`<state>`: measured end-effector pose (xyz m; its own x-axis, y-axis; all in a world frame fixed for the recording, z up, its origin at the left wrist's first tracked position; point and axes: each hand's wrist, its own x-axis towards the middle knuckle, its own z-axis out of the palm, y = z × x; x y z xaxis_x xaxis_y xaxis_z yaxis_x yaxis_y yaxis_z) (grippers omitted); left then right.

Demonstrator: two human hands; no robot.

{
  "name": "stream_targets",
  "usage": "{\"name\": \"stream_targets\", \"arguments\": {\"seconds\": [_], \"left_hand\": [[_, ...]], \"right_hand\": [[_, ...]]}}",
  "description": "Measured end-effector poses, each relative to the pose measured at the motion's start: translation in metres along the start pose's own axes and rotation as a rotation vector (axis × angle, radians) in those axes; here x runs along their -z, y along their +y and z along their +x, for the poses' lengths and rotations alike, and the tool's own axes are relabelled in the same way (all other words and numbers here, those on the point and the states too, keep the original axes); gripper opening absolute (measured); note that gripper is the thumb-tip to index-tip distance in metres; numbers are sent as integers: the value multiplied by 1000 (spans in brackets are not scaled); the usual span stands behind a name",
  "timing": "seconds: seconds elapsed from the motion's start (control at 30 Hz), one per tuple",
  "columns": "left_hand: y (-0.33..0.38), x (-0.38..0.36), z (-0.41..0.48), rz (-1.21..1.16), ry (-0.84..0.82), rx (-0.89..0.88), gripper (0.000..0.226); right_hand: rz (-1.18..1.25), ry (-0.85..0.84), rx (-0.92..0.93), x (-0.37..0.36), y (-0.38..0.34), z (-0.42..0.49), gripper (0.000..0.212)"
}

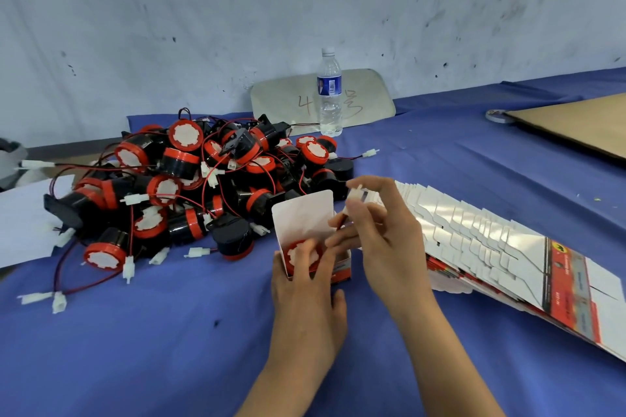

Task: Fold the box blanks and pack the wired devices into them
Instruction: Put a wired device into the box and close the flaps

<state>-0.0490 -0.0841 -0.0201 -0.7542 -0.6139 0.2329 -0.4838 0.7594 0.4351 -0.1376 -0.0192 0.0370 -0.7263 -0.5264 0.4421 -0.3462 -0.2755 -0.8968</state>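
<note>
The left hand [306, 284] wraps around a small open box [313, 240] standing upright on the blue table cover [169, 349], its fingers reaching over the rim and pressing on a red-capped wired device [301, 256] seated inside. Just above and to the right of that hold, the right hand [376, 230] pinches something small and white between thumb and fingertips; the blur makes it hard to tell, but it looks like the device's connector on its wire. The box's tall back flap [305, 213] stands open behind both hands.

The risk, as I judge it, is the wire: if it is not tucked fully down beside the device, the flap could close on it or spring back open.

Beyond the hands to the left lies a tangled heap of devices [189, 186]. To their right, a fanned stack of flat box blanks [481, 240]. A water bottle [329, 91] stands farther back.
</note>
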Motion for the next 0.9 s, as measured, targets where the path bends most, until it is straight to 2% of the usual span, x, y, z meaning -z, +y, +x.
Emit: {"name": "stream_targets", "arguments": {"seconds": [0.1,0.2,0.27,0.4,0.47,0.53,0.73,0.83,0.9], "left_hand": [[1,1,0,-47,7,0,56],[-2,2,0,-102,56,-40,57],[-3,-1,0,-129,73,-49,54],[1,-1,2,-262,154,-7,23],[3,2,4,-312,185,53,31],[3,4,7,-314,224,88,35],[4,5,7,-190,171,185,20],[2,4,9,-60,94,206,34],[1,5,8,-80,99,178,36]], "right_hand": [[-79,29,11,0,2,1,18],[-309,20,29,4,6,3,28],[-440,20,90,3,7,2,25],[-571,66,136,4,8,3,22],[-602,64,117,6,6,4,18],[-624,12,129,4,3,2,16],[-606,-237,197,-13,-12,-8,8],[-596,-329,210,-18,-12,-13,17],[-626,-329,198,-18,-6,-12,20]]}}
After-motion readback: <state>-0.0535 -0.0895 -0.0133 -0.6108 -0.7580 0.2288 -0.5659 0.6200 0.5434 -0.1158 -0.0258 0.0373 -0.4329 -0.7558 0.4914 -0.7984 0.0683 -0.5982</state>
